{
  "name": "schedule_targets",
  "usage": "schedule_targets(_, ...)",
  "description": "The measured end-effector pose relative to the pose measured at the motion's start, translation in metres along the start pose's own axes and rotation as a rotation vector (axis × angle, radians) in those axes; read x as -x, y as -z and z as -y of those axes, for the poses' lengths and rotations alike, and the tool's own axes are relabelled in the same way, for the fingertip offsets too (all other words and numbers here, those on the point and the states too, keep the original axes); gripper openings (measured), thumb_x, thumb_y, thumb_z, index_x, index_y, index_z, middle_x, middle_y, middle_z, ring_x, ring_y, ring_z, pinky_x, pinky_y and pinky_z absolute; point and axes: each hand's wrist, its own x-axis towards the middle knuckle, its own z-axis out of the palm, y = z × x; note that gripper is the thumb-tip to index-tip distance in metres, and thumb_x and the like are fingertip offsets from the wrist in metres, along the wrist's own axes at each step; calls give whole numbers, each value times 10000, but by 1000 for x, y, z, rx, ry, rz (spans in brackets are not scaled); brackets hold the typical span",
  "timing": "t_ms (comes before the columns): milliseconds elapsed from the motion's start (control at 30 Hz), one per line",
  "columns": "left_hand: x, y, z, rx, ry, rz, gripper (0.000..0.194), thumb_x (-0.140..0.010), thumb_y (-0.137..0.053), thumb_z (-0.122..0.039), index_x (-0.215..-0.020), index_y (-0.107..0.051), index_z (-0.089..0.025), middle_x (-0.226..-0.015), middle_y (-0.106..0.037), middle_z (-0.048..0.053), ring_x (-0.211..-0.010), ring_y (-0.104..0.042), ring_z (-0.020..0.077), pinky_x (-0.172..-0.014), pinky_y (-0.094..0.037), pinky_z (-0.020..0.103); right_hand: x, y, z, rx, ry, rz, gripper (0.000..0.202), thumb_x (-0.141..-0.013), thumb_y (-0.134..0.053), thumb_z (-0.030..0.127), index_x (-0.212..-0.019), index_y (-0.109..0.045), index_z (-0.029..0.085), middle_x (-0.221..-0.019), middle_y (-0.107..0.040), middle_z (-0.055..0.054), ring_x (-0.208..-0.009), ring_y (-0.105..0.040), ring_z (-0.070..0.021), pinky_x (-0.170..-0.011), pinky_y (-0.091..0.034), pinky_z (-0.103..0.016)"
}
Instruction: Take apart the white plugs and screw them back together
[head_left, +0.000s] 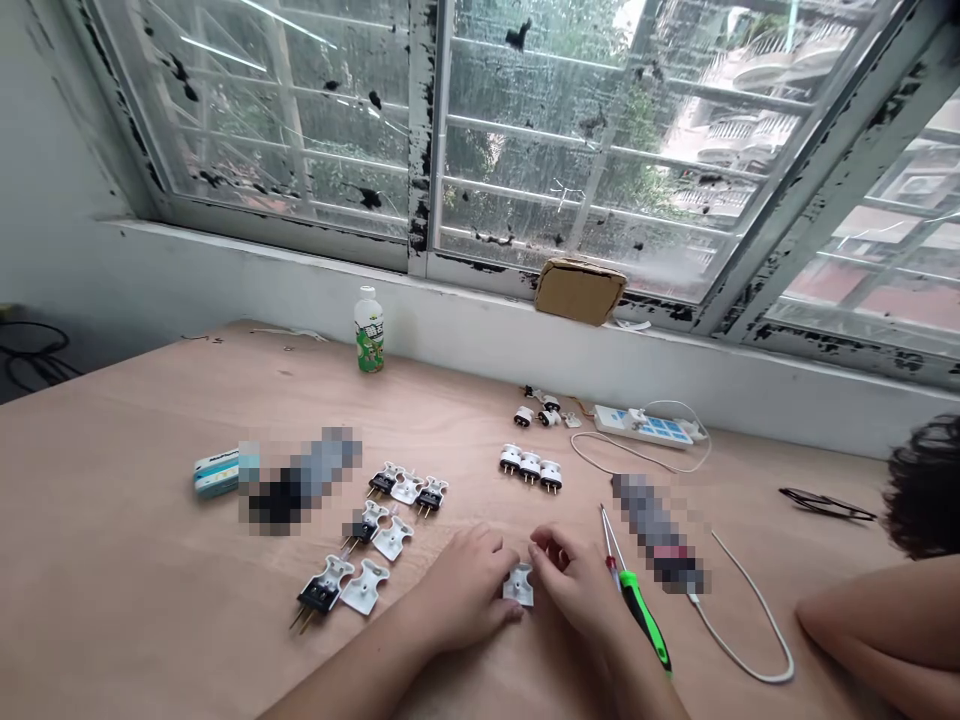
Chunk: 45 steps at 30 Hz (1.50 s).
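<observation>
On the wooden table in front of me lies a white plastic plug cover point(519, 586), between my two hands. My left hand point(474, 585) is closed at its left side, with the thumb at the lower corner and the fingers at the upper edge. Curled by the cover's upper right corner, my right hand point(576, 582) has its thumb and fingers drawn together; whatever they hold is hidden. Left of my hands sit opened plug halves, among them a black-cored plug point(321, 592) with brass pins and a white cover point(366, 587).
Screwdrivers, one green-handled point(645, 620), lie right of my right hand. Behind are three assembled plugs point(530, 467), loose plugs point(550, 418) and a power strip point(643, 426). A bottle point(370, 335) stands near the wall. Glasses point(827, 504) and another person's arm point(885, 620) are at right.
</observation>
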Motion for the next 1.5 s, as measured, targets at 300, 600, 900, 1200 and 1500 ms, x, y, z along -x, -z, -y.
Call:
schedule_targets(300,1,3,1,97,18,3,354,-762,-743,-325,-1091,-631,-256,-1085,-637,44,-1066,-551,256,-894,-456,352,4,-5,11,-57,26,138,172,-841,-549,184,-921,-700,207,-826,-688,-7,-734,-606,-147,-656,-449,-244)
schedule_targets(600,-2,20,14,91,135,-142,317,-893,-363,-87,-1079,-592,-204,-1047,-647,67,-1013,-575,203,-886,-449,314,4,-4,7,-5,7,85,169,-889,-518,255,-945,-668,199,-843,-676,-29,-751,-597,-173,-686,-430,-285)
schedule_targets(900,0,29,35,-469,580,-345,302,-939,-420,-305,-972,-669,-137,-1024,-644,169,-1026,-541,346,-799,-415,453,4,-6,6,25,16,100,169,-915,-508,277,-932,-663,214,-891,-679,-31,-811,-601,-179,-724,-430,-283)
schedule_targets(1200,-2,27,37,-421,536,-247,182,-881,-564,-293,-883,-706,-178,-999,-665,127,-1037,-568,300,-845,-407,399,4,-5,7,37,17,95,150,-920,-508,268,-918,-650,219,-903,-672,-30,-825,-599,-181,-727,-432,-277)
schedule_targets(1500,0,3,0,-24,225,-128,254,-746,-747,-435,-746,-642,-203,-881,-659,45,-874,-592,234,-739,-423,326,6,2,-1,40,2,110,226,-842,-495,125,-964,-661,216,-931,-665,-29,-841,-618,-169,-734,-441,-257)
